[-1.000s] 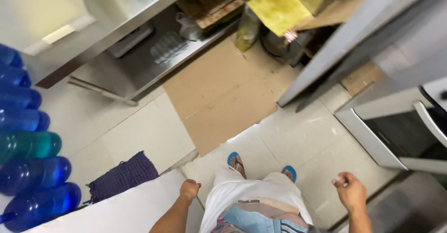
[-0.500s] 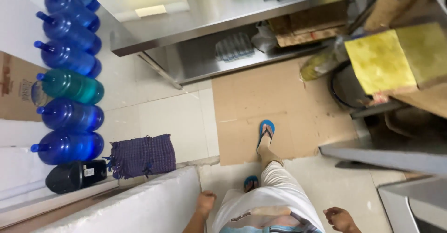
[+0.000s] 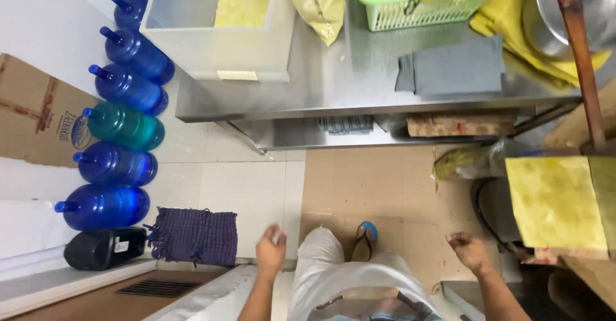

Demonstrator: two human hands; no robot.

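Purple woven mat [image 3: 196,236]: lying flat on the tiled floor at 7 o'clock, just beside the left hand [image 3: 271,251], probably as a step-off point at the raised threshold.

Left hand: hanging at the hip, fingers loosely curled, grasping nothing.

Right hand [image 3: 470,251]: swinging at 5 o'clock, half-curled, also grasping nothing.

Cardboard sheet [image 3: 372,196]: covering the floor underfoot, likely shielding the tiles; a blue sandal [image 3: 366,236] is resting on it.

Water bottles [image 3: 115,164]: lying on their sides in a row along the wall at 9 o'clock, kept out of the walkway.

Steel counter [image 3: 359,86]: standing at 12 o'clock, carrying a white tub [image 3: 215,45], a green basket [image 3: 423,3] and a folded grey cloth [image 3: 452,67].
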